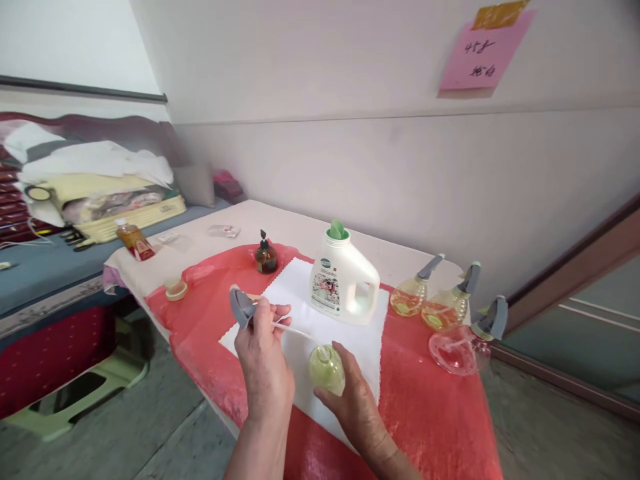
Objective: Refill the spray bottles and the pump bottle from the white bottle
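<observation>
My left hand [264, 357] is closed on a grey spray-trigger head [241, 307], whose thin clear tube [295, 329] runs toward the mouth of a small clear bottle of yellow-green liquid [326, 369]. My right hand [356, 400] grips that bottle from below and the right, over a white cloth [365, 337]. A white detergent jug with a green cap [343, 277] stands just beyond on the cloth.
A red mesh sheet [430, 413] covers the table. Three spray bottles [453, 308] with grey triggers lie at the right. A dark pump bottle [265, 256], a tape roll [176, 289] and an amber bottle [133, 240] sit at the left. Bedding is piled far left.
</observation>
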Demonstrator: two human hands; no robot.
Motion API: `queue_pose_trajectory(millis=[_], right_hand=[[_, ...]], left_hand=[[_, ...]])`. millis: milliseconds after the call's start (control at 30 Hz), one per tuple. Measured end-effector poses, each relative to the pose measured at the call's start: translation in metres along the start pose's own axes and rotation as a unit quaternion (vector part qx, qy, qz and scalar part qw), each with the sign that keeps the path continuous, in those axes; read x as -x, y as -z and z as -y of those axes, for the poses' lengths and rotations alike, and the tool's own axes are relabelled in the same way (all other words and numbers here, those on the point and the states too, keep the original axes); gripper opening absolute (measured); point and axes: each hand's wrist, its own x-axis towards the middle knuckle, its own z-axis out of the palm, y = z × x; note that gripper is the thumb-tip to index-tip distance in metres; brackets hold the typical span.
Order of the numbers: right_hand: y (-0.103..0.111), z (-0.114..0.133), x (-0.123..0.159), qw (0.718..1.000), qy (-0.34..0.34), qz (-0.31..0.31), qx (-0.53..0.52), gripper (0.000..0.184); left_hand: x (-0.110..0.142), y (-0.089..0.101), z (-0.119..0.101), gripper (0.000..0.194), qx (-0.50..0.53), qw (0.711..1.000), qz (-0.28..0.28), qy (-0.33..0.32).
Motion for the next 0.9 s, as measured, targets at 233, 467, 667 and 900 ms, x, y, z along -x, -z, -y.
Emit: queue_pose_trajectory(millis=[233,467,667,900], right_hand=[[0.020,0.022,0.004,0.999,0.038,-0.028,0.014,0.074],[0.058,0.040,-0.001,0.974,0.160,-0.124,0.103,0.071],[0.073,0.057,0.000,0.938,0.261,-0.090,0.208,0.081],[0.069,0.060,0.003,0.957,0.222,-0.085,0.166,0.081]], left_hand=[[0.001,-0.001,0.005,0.024,-0.037,0.999,0.017,0.003],[0.013,-0.006,0.014,0.033,-0.047,0.985,0.149,0.067],[0.025,-0.006,0.019,0.032,-0.139,0.956,0.241,0.095],[0.040,-0.015,0.025,0.027,-0.046,0.936,0.290,0.192]])
